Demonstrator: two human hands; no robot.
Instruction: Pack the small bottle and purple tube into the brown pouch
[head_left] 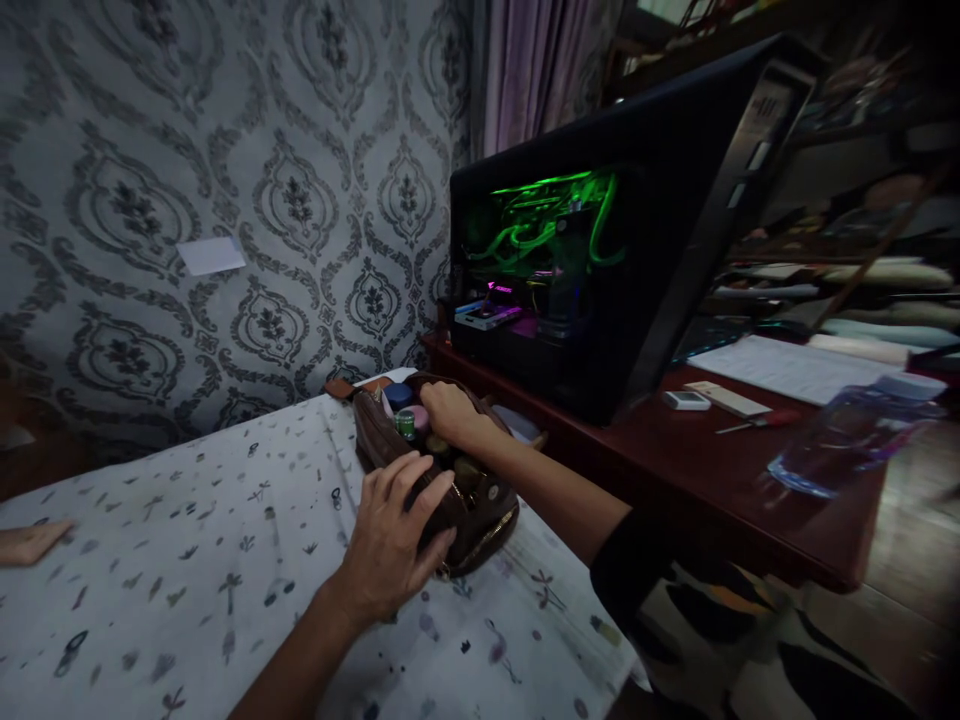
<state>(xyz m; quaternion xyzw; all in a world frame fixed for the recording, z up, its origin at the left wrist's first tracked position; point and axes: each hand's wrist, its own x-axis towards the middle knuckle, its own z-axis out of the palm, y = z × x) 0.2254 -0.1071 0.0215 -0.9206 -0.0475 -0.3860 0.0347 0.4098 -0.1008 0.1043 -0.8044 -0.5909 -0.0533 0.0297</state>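
Note:
A brown leather bag [374,432] with a zip lies open on the patterned white cloth. Inside it show a blue round lid [398,394], a green-sided small jar [405,425] and a pink round item; other contents are dark and hard to make out. My right hand [448,410] reaches into the far part of the bag, its fingertips hidden, so what they touch cannot be seen. On the bag's near side rests my left hand [397,535], fingers spread and slightly bent, gripping nothing.
Right of the cloth stands a dark red desk [739,485] bearing a large black computer case [645,260] lit green inside. A clear bottle [840,440], a red-handled screwdriver [772,418], a small white device [685,400] and papers [772,366] lie there. Patterned wallpaper backs the cloth.

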